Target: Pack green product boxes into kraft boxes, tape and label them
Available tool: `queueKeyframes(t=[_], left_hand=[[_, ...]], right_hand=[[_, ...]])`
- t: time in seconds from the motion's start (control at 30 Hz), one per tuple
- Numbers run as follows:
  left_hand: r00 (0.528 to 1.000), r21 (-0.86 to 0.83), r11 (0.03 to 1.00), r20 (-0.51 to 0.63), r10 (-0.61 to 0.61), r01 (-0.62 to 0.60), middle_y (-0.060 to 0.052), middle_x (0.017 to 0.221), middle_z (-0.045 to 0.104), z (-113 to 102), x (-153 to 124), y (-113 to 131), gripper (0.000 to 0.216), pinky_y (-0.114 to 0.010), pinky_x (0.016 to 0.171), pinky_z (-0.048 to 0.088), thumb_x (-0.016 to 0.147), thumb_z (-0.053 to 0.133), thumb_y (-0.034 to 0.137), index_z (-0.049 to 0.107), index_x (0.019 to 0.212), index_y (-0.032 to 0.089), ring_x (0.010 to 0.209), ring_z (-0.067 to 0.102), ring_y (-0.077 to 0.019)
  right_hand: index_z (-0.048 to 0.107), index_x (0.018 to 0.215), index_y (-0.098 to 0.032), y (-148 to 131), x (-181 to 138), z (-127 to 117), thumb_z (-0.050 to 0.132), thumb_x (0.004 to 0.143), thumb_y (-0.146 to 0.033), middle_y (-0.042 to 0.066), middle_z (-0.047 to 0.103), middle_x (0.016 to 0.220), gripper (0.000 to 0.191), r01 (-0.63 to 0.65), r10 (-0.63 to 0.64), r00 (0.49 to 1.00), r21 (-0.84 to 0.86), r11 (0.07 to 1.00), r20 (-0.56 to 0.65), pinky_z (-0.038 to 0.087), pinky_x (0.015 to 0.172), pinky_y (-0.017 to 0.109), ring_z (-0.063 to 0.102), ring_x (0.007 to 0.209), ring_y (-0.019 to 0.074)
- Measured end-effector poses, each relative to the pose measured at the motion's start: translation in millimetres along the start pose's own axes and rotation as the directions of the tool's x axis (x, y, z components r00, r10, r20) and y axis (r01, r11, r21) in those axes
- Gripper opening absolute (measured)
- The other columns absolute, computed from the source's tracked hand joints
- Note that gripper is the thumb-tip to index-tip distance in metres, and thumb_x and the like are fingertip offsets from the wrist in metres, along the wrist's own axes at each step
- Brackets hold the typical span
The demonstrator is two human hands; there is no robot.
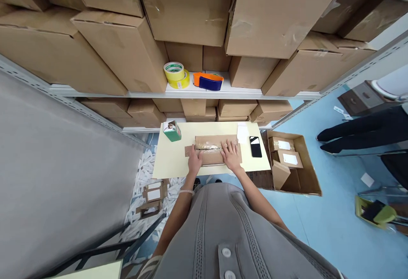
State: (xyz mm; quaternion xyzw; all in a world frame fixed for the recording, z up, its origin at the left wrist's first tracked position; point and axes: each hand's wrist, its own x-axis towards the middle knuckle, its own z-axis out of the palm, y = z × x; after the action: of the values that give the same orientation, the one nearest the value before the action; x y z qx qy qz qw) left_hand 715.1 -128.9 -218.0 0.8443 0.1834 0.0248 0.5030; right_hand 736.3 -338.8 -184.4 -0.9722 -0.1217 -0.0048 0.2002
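A flattish brown cardboard box [212, 158] lies on the pale yellow tabletop [175, 160], with clear shiny tape along its middle seam. At its left end, my left hand [194, 161] grips the edge, thumb on top; its other fingers are partly hidden. My right hand [231, 156] lies flat on the box's right part, fingers spread and pressing on the top near the tape. To the right of the box are a black phone [255, 147] and a white paper slip [242, 133]. A small green-and-white box [172, 131] stands at the table's back left corner.
Shelves of cardboard boxes [191, 9] rise behind the table. Yellow tape rolls [174, 74] and an orange-and-blue tape dispenser [208, 81] sit on one shelf. A large open carton [306, 164] with smaller boxes stands right. White paper strips [140, 185] cover the floor left. A person's legs [360, 128] show far right.
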Motion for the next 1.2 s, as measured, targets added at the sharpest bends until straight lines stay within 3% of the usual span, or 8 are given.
queueKeyframes(t=[0.23,0.33,0.43,0.5,0.6,0.8,0.93,1.2], left_hand=[[0.999,0.136,0.99,0.03,0.026,-0.03,-0.024,0.152,0.033,-9.5,-4.6,16.2,0.066,-0.053,0.116,0.026,0.095,0.035,0.042,0.024,0.149,0.005,0.144,0.028,-0.0313],[0.975,0.254,0.943,-0.001,0.224,-0.216,-0.019,0.156,0.028,-5.6,-12.0,28.4,0.063,-0.055,0.119,0.011,0.095,0.034,0.041,0.028,0.149,0.01,0.147,0.019,-0.0293],[0.911,0.311,0.857,0.098,0.401,-0.411,-0.013,0.159,0.025,3.4,-18.3,40.2,0.061,-0.052,0.121,0.001,0.095,0.036,0.041,0.03,0.15,0.012,0.149,0.012,-0.0261],[0.879,0.312,0.822,0.175,0.443,-0.476,-0.012,0.158,0.026,9.0,-20.1,44.6,0.061,-0.051,0.121,0.0,0.095,0.037,0.04,0.031,0.15,0.013,0.149,0.013,-0.025],[0.87,0.297,0.82,0.221,0.44,-0.49,-0.011,0.157,0.029,13.6,-20.0,44.8,0.06,-0.051,0.122,0.001,0.095,0.036,0.039,0.032,0.15,0.015,0.148,0.018,-0.0244],[0.873,0.276,0.829,0.19,0.449,-0.486,-0.01,0.156,0.031,16.7,-18.6,38.2,0.059,-0.051,0.122,0.0,0.096,0.036,0.041,0.035,0.149,0.016,0.148,0.02,-0.0242],[0.872,0.275,0.828,0.169,0.459,-0.489,-0.009,0.156,0.032,19.0,-18.6,36.0,0.059,-0.052,0.122,0.001,0.096,0.035,0.042,0.034,0.149,0.017,0.147,0.021,-0.024],[0.869,0.289,0.819,0.182,0.461,-0.495,-0.009,0.155,0.033,16.6,-16.7,35.5,0.057,-0.052,0.122,0.003,0.096,0.037,0.039,0.036,0.149,0.018,0.147,0.021,-0.0244]], right_hand=[[0.032,0.151,-0.026,2.7,-1.4,8.1,0.031,0.1,-0.04,0.006,0.021,0.16,0.053,0.008,-0.008,1.0,-0.011,1.0,-0.003,0.012,0.118,0.054,0.015,0.148,0.0276],[0.032,0.151,-0.027,2.6,-2.2,8.2,0.031,0.1,-0.04,0.006,0.021,0.16,0.053,0.008,-0.008,1.0,-0.012,1.0,-0.005,0.013,0.118,0.054,0.016,0.148,0.0276],[0.032,0.151,-0.026,2.1,-2.5,7.2,0.03,0.1,-0.04,0.007,0.02,0.16,0.053,0.005,-0.006,1.0,-0.028,1.0,-0.005,0.012,0.118,0.054,0.016,0.148,0.0281],[0.032,0.151,-0.025,2.0,-3.0,6.0,0.03,0.1,-0.04,0.007,0.02,0.16,0.053,0.008,-0.008,1.0,-0.034,0.999,-0.003,0.012,0.118,0.054,0.017,0.148,0.0282],[0.033,0.151,-0.027,2.2,-5.0,4.1,0.031,0.1,-0.039,0.007,0.023,0.159,0.052,0.016,-0.016,1.0,-0.021,1.0,0.004,0.014,0.118,0.054,0.018,0.148,0.0277],[0.033,0.151,-0.024,-2.9,1.9,-9.6,0.035,0.098,-0.038,0.008,0.021,0.16,0.055,0.03,-0.029,0.999,-0.037,0.999,0.034,0.011,0.118,0.056,0.013,0.149,0.0286],[0.028,0.152,-0.019,-18.8,38.6,-43.9,0.037,0.096,-0.037,0.009,0.019,0.161,0.059,0.076,-0.076,0.997,-0.024,0.997,-0.025,0.006,0.119,0.056,0.008,0.149,0.0288],[0.027,0.151,-0.017,-61.0,160.5,-128.6,0.031,0.097,-0.038,0.011,0.024,0.159,0.057,0.257,-0.263,0.94,-0.055,0.965,-0.217,0.007,0.119,0.054,0.013,0.148,0.0265]])
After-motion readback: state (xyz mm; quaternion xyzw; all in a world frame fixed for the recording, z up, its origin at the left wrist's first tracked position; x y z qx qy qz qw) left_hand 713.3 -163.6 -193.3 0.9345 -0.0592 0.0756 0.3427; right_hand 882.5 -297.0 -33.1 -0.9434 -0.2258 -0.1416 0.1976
